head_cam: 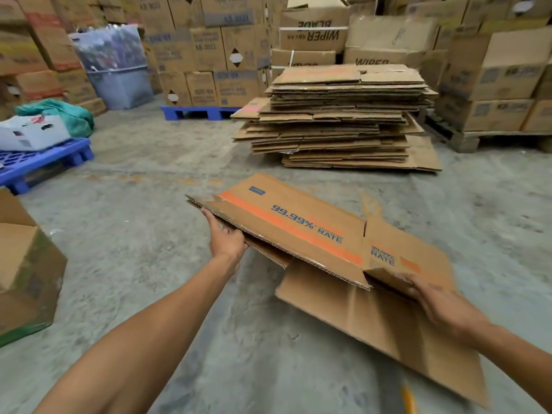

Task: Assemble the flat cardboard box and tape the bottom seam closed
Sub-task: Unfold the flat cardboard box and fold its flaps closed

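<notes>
— Two bare forearms reach in from the bottom edge. What do they hold?

— Both hold the flat cardboard box point(313, 234), lifted off the concrete floor point(149, 162) and tilted, with its left end higher. That box is brown, with an orange stripe and blue print reading "99.99% RATE".

— How does each hand sit?

— Left hand point(225, 240) grips the near left edge from below, its fingers curled round the corrugated edge. Right hand point(439, 306) takes the right end, fingers clamped on a short flap there with the thumb side hidden. One long flap hangs down toward the floor under the right arm.

— And the ground?

— Grey, rough and scuffed concrete, with faint orange marks.

— What stands around?

— Straight ahead lies a stack of flattened cartons point(343, 115), resting on the floor. Behind it rise walls of stacked brown boxes point(209, 49), some printed "WIPER BLADE". A blue pallet point(44, 165) at the left carries a white box point(31, 132) and a green bag point(65, 113). Another blue pallet point(200, 112) sits under the far boxes. A grey bin point(119, 82) with a clear liner stands at the back left. One assembled carton point(27, 270) sits at the near left edge.
</notes>
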`<state>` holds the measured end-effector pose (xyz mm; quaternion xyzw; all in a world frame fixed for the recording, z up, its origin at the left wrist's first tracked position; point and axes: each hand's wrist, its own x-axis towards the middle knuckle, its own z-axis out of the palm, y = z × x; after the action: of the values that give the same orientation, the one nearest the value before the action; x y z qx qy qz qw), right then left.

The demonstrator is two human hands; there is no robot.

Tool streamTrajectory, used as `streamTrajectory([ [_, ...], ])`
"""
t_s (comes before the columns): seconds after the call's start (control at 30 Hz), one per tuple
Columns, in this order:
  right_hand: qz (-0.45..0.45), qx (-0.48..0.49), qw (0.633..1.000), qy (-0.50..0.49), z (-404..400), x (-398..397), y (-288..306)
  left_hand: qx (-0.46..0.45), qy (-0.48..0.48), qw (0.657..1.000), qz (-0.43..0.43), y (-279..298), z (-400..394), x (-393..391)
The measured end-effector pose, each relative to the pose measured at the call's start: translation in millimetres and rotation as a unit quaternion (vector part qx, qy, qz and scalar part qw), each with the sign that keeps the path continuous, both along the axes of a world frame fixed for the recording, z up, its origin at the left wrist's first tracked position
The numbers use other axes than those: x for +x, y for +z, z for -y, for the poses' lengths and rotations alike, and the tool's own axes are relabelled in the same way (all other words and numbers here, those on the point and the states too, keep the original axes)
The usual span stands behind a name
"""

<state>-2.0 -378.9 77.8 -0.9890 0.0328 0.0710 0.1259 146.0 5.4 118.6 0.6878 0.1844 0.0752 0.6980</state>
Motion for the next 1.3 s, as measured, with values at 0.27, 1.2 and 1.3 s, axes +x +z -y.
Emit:
streamTrajectory([
  [0.27, 0.154, -0.042, 0.987, -0.032, 11.2, 35.7, 83.9, 0.013, 0.031, 0.999, 0.016, 66.2, -3.2, 30.2],
  [1.2, 0.108, 0.027, 0.953, -0.28, 11.5, 141.2, 233.1, 0.527, -0.214, 0.823, -0.003, 197.8, -33.6, 54.8],
  [1.3, 0.144, 0.027, 0.96, -0.237, -2.5, 137.4, 234.9, 0.509, -0.18, 0.842, 0.026, 178.6, -31.8, 51.4],
])
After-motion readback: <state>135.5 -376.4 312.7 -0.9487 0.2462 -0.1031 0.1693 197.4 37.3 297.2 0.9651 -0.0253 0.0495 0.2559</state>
